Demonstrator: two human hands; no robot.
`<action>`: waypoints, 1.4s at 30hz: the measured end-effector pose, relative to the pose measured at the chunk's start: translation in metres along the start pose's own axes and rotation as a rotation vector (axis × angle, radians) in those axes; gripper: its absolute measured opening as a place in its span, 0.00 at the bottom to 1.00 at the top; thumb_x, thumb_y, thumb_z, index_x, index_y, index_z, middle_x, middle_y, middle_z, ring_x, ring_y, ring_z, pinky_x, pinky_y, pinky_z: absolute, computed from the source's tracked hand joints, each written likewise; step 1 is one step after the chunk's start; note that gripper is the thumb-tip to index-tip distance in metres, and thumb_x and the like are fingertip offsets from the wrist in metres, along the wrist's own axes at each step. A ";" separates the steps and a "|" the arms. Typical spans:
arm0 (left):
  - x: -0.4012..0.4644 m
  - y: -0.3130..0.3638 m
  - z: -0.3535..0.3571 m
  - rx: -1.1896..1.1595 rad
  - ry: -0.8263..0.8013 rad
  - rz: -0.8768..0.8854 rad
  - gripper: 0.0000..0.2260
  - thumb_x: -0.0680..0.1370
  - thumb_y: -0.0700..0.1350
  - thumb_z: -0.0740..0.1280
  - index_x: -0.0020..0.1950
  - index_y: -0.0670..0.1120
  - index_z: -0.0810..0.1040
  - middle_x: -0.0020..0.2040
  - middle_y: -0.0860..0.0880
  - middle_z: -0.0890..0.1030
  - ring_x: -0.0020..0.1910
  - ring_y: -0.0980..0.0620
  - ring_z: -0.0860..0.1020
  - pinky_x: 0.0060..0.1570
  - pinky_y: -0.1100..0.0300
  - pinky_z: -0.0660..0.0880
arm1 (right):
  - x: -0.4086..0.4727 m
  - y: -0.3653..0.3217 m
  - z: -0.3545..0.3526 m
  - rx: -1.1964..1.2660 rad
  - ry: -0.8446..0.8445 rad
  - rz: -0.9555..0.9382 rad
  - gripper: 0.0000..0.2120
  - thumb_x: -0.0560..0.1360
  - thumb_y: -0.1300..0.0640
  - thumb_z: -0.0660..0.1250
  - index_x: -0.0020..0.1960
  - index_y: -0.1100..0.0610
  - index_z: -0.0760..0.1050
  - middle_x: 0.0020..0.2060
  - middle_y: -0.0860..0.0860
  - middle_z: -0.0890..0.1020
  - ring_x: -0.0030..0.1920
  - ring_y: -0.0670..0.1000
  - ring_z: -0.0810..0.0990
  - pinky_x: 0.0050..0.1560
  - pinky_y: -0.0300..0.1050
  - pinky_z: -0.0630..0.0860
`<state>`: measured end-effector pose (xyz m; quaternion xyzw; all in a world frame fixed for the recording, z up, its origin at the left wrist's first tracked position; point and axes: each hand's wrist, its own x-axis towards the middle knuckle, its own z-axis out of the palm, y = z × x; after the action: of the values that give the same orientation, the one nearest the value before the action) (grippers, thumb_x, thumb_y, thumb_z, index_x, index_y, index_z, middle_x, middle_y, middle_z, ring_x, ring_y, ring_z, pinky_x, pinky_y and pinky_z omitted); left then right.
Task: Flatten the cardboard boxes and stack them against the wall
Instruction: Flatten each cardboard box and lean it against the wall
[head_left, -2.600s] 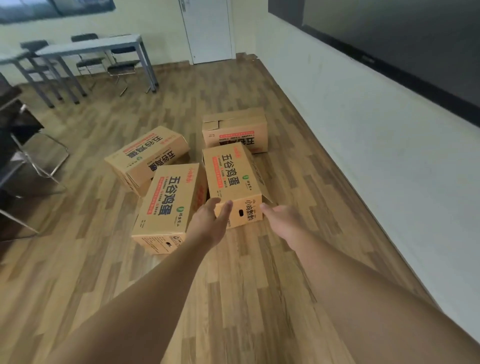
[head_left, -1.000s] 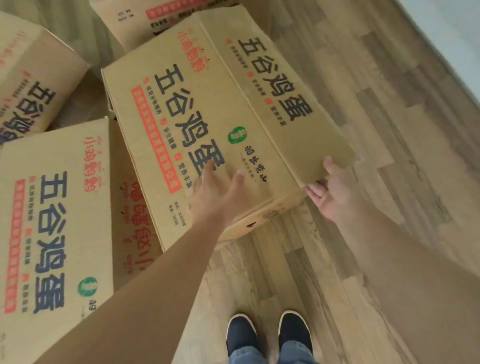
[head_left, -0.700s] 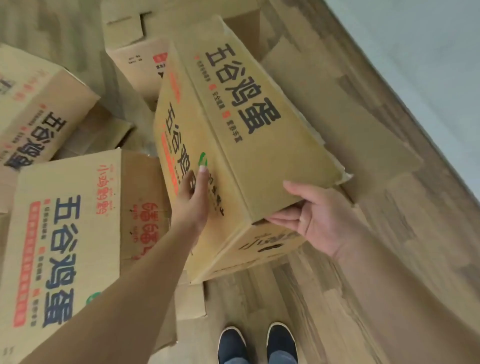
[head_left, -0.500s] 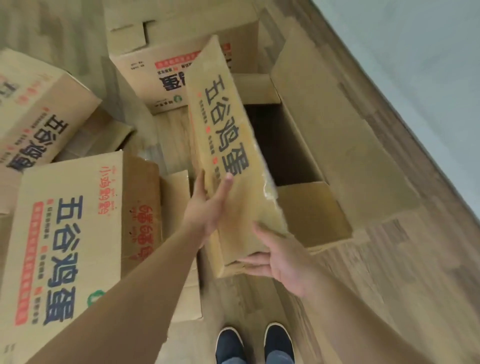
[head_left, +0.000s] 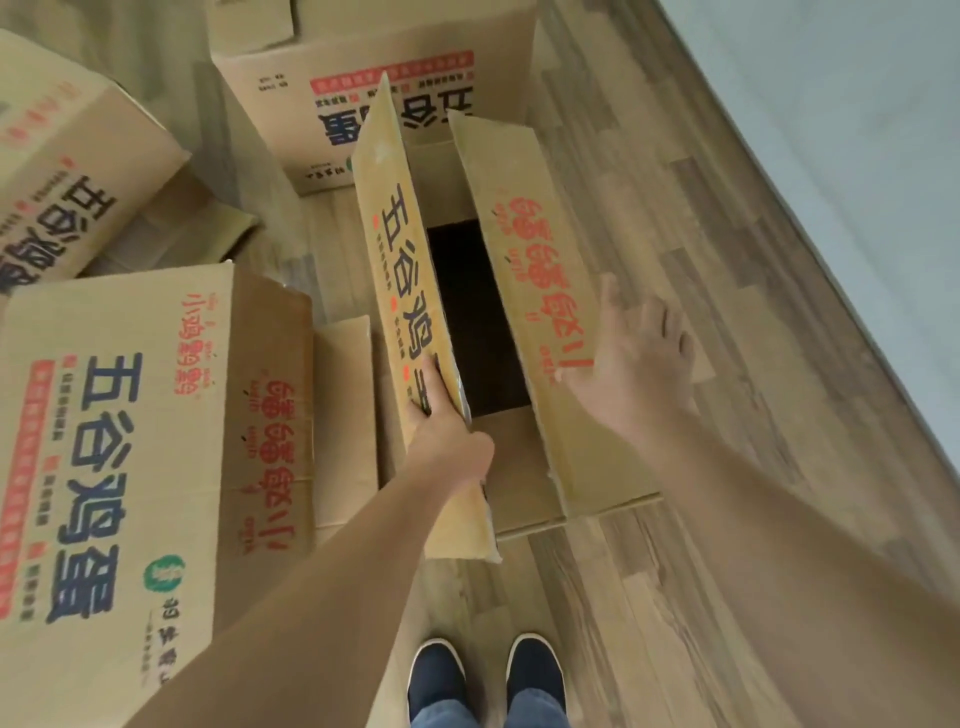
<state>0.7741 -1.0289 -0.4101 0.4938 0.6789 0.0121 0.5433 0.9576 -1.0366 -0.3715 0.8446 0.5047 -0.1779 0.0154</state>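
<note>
Cardboard box (head_left: 524, 270) open on floor, left hand (head_left: 441, 436) gripping its flap, right hand (head_left: 631, 364) fingers spread

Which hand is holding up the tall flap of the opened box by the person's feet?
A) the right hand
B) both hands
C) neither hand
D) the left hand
D: the left hand grips the upright flap of the open box, while the right hand is spread, fingers straight, over the opposite flap.

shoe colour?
Dark navy shoes with a pale sole rim; head view.
</note>
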 end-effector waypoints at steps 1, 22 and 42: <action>-0.001 0.001 -0.002 -0.011 -0.005 0.004 0.53 0.76 0.32 0.61 0.78 0.69 0.27 0.85 0.53 0.40 0.77 0.37 0.63 0.64 0.47 0.77 | 0.009 0.003 0.003 0.131 -0.155 0.101 0.55 0.68 0.31 0.75 0.85 0.49 0.52 0.79 0.59 0.66 0.78 0.65 0.66 0.75 0.67 0.65; -0.002 -0.028 -0.036 0.123 0.095 0.121 0.29 0.81 0.67 0.58 0.81 0.62 0.60 0.77 0.49 0.69 0.68 0.44 0.77 0.62 0.44 0.80 | -0.021 0.005 -0.001 0.263 -0.407 0.201 0.30 0.84 0.37 0.59 0.76 0.57 0.71 0.63 0.57 0.82 0.59 0.58 0.84 0.55 0.51 0.79; 0.083 -0.078 -0.053 -0.403 -0.051 -0.157 0.31 0.63 0.49 0.84 0.64 0.50 0.79 0.51 0.45 0.89 0.49 0.42 0.88 0.51 0.37 0.82 | 0.017 0.043 0.109 0.902 -0.241 0.379 0.59 0.52 0.35 0.87 0.77 0.47 0.68 0.66 0.45 0.81 0.67 0.53 0.80 0.69 0.61 0.76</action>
<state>0.6898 -0.9848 -0.4921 0.3209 0.6852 0.0925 0.6472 0.9711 -1.0655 -0.4853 0.8175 0.2102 -0.4684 -0.2610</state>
